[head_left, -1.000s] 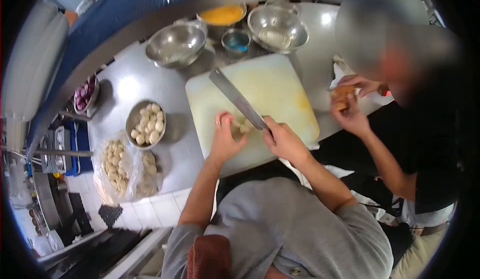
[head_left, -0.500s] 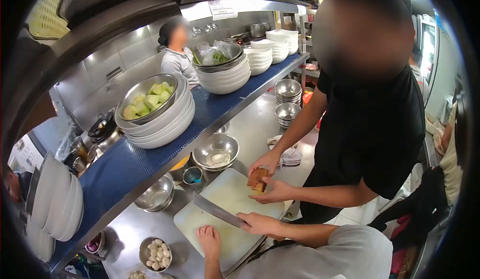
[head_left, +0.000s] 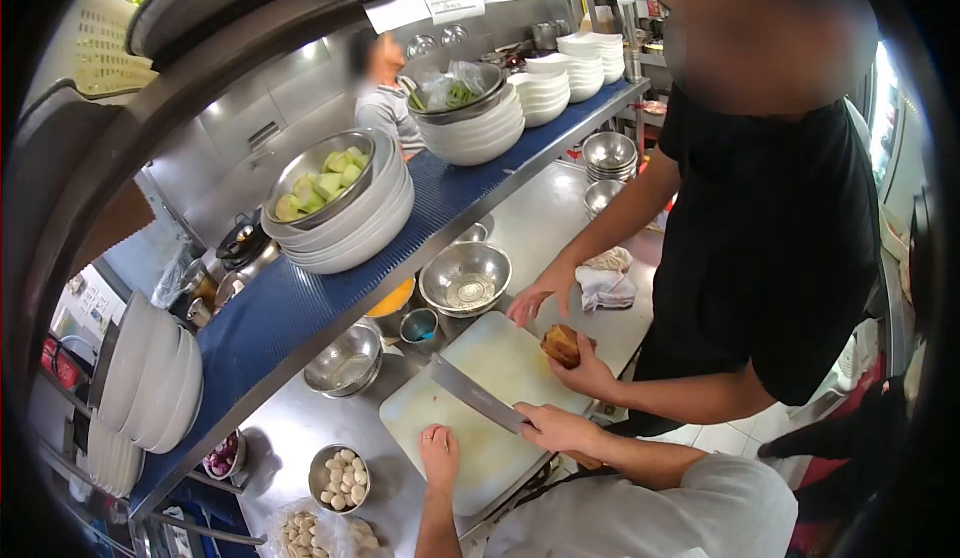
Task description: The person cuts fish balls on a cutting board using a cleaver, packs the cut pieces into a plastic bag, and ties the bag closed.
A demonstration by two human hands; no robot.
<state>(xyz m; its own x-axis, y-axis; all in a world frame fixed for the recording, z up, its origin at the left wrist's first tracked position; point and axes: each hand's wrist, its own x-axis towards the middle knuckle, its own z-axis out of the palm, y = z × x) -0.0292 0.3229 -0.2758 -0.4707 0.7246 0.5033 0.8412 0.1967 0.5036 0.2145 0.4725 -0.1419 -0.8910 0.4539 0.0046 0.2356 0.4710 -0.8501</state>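
In my right hand (head_left: 547, 426) is the handle of a wide-bladed kitchen knife (head_left: 478, 394), its blade pointing left above a white cutting board (head_left: 500, 343). My left hand (head_left: 438, 451) rests near the board's left edge, fingers curled, holding nothing visible. Across the board's right corner stands a co-worker in a black shirt (head_left: 770, 248). The co-worker's one hand (head_left: 592, 370) holds a browned chunk of food (head_left: 566, 346), whose kind I cannot make out. Their other hand (head_left: 540, 293) is spread above the board's far end.
A steel bowl of garlic-like white cloves (head_left: 340, 478) and a bag of similar pieces (head_left: 305, 533) lie left. Steel colanders (head_left: 465, 280) stand behind the board. A blue-matted shelf (head_left: 240, 358) carries stacked white bowls (head_left: 350, 243) and cut green vegetables (head_left: 325, 186). Another person (head_left: 390, 113) stands beyond.
The co-worker's one hand has come off the brown chunk and spread open; the other now holds it alone, nearer my right hand. My view has shifted; my hands keep nearly the same pose.
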